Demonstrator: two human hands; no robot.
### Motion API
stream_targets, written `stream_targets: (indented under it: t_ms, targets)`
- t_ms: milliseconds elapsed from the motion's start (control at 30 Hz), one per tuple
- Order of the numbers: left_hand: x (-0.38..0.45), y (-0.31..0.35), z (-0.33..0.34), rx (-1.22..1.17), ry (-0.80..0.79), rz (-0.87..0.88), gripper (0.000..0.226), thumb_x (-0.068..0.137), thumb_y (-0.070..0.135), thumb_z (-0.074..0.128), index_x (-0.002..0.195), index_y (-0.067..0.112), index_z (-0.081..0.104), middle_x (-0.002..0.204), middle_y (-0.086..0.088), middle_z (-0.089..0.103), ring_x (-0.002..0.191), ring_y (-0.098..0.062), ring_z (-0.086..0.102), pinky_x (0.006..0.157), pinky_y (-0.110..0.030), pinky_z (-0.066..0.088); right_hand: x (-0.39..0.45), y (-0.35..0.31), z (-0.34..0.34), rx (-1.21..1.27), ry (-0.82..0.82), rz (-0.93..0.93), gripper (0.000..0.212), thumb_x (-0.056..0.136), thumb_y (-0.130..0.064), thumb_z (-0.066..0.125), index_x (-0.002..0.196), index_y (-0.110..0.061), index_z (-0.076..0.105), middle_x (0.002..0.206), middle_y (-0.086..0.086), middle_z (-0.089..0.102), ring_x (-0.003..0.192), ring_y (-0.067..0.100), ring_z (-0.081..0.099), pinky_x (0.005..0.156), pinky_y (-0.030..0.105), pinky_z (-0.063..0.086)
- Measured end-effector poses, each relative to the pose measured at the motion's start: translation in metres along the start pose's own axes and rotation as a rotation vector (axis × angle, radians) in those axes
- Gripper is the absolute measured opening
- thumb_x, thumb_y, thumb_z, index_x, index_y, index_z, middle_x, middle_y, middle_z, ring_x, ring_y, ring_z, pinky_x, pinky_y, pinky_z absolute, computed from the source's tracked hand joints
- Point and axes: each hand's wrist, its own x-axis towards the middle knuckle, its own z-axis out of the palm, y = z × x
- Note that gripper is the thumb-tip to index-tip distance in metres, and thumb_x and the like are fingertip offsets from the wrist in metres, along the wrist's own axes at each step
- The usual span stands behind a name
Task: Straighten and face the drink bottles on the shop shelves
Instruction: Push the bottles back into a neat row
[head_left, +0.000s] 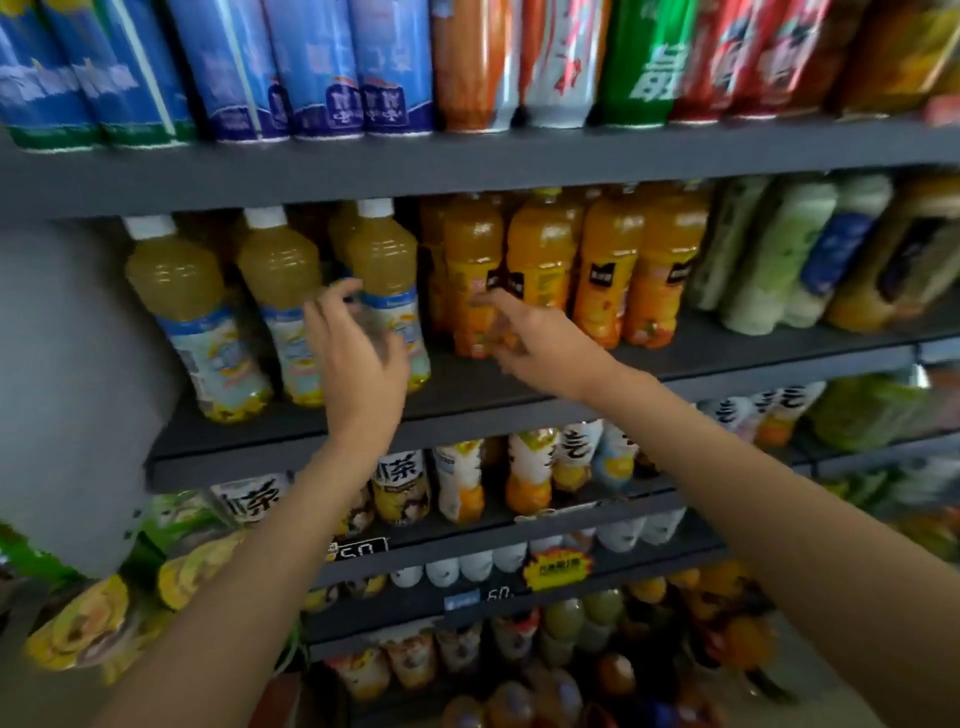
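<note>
Both hands reach to the middle shelf (519, 384). My left hand (358, 353) hovers with loosely curled fingers in front of the third pale-yellow, white-capped bottle (384, 265), holding nothing. My right hand (524, 338) stretches toward the leftmost orange juice bottle (472, 260), fingertips at its label; whether they touch is blurred. Two more pale-yellow bottles (176, 291) stand to the left, tilted. Three more orange bottles (608, 270) stand to the right.
Blue, orange, white, green and red bottles (322, 67) fill the top shelf. Green and white bottles (779, 249) lean at the right of the middle shelf. Lower shelves hold tea and juice bottles (400, 488). A grey panel (72, 374) closes the left side.
</note>
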Motion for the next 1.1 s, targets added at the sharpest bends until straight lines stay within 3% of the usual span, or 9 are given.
stream_targets:
  t_ms: [67, 167, 367, 500, 667, 733, 833, 933, 1100]
  targets:
    - [-0.006, 0.034, 0.026, -0.051, -0.094, 0.051, 0.034, 0.084, 0.000, 0.053, 0.117, 0.002, 0.045, 0.113, -0.010, 0.045, 0.106, -0.020, 0.047, 0.090, -0.023, 0.036, -0.027, 0.025, -0.022, -0.001, 0.024, 0.049, 0.047, 0.093, -0.004, 0.048, 0.138, -0.012, 0.037, 0.104, 0.021, 0.063, 0.086, 0.030, 0.062, 0.077, 0.042, 0.048]
    - [-0.026, 0.076, 0.073, -0.029, -0.272, 0.140, 0.031, 0.083, 0.003, 0.056, 0.113, 0.004, 0.047, 0.107, -0.008, 0.053, 0.104, -0.024, 0.051, 0.093, -0.038, 0.040, -0.075, 0.074, -0.059, -0.025, 0.003, 0.132, 0.046, 0.092, -0.006, 0.051, 0.136, -0.012, 0.040, 0.109, 0.014, 0.062, 0.091, 0.020, 0.059, 0.077, 0.023, 0.043]
    - [-0.109, 0.193, 0.210, 0.056, -0.720, 0.091, 0.042, 0.089, 0.013, 0.057, 0.126, 0.007, 0.040, 0.120, -0.008, 0.049, 0.112, -0.029, 0.050, 0.090, -0.045, 0.045, -0.222, 0.205, -0.168, -0.014, 0.131, 0.388, 0.039, 0.094, -0.012, 0.051, 0.133, -0.012, 0.043, 0.109, 0.010, 0.062, 0.077, 0.016, 0.059, 0.069, 0.020, 0.042]
    - [-0.191, 0.313, 0.304, -0.091, -0.817, 0.392, 0.031, 0.089, 0.009, 0.050, 0.120, 0.014, 0.048, 0.107, 0.000, 0.059, 0.089, -0.025, 0.059, 0.076, -0.041, 0.048, -0.346, 0.301, -0.243, -0.106, 0.030, 0.642, 0.040, 0.096, -0.017, 0.048, 0.135, -0.014, 0.040, 0.109, 0.013, 0.063, 0.089, 0.026, 0.063, 0.080, 0.035, 0.050]
    - [-0.266, 0.434, 0.413, 0.083, -1.035, 0.758, 0.037, 0.089, 0.021, 0.050, 0.124, 0.010, 0.046, 0.122, -0.010, 0.049, 0.112, -0.030, 0.047, 0.091, -0.040, 0.040, -0.465, 0.388, -0.333, -0.176, 0.145, 0.867, 0.044, 0.095, -0.020, 0.051, 0.136, -0.010, 0.039, 0.119, 0.012, 0.058, 0.096, 0.025, 0.057, 0.071, 0.030, 0.041]
    - [-0.288, 0.461, 0.452, 0.127, -1.117, 0.742, 0.032, 0.088, 0.021, 0.050, 0.118, 0.009, 0.048, 0.118, -0.012, 0.049, 0.111, -0.032, 0.046, 0.090, -0.039, 0.039, -0.499, 0.419, -0.353, -0.186, 0.194, 0.886, 0.039, 0.095, -0.022, 0.051, 0.131, -0.008, 0.043, 0.106, 0.009, 0.062, 0.086, 0.025, 0.059, 0.067, 0.030, 0.040]
    - [-0.315, 0.488, 0.513, 0.157, -1.173, 0.714, 0.042, 0.089, 0.021, 0.049, 0.130, 0.013, 0.040, 0.124, -0.010, 0.050, 0.111, -0.033, 0.051, 0.090, -0.042, 0.043, -0.547, 0.473, -0.360, -0.204, 0.126, 0.943, 0.041, 0.095, -0.022, 0.052, 0.131, -0.006, 0.042, 0.086, 0.000, 0.056, 0.083, 0.025, 0.057, 0.068, 0.028, 0.040]
    - [-0.335, 0.512, 0.586, 0.223, -1.241, 0.668, 0.060, 0.092, 0.025, 0.049, 0.144, 0.015, 0.021, 0.128, -0.014, 0.050, 0.104, -0.035, 0.056, 0.080, -0.040, 0.047, -0.589, 0.538, -0.369, -0.174, 0.047, 1.031, 0.043, 0.094, -0.021, 0.054, 0.131, -0.006, 0.039, 0.107, 0.014, 0.061, 0.096, 0.028, 0.057, 0.079, 0.034, 0.045]
    - [-0.373, 0.553, 0.725, 0.322, -1.391, 0.588, 0.074, 0.093, 0.027, 0.050, 0.149, 0.013, 0.003, 0.133, -0.016, 0.049, 0.106, -0.036, 0.057, 0.083, -0.043, 0.050, -0.627, 0.661, -0.424, -0.173, 0.106, 1.120, 0.058, 0.093, -0.020, 0.055, 0.142, -0.006, 0.029, 0.120, 0.017, 0.058, 0.099, 0.028, 0.055, 0.085, 0.035, 0.043]
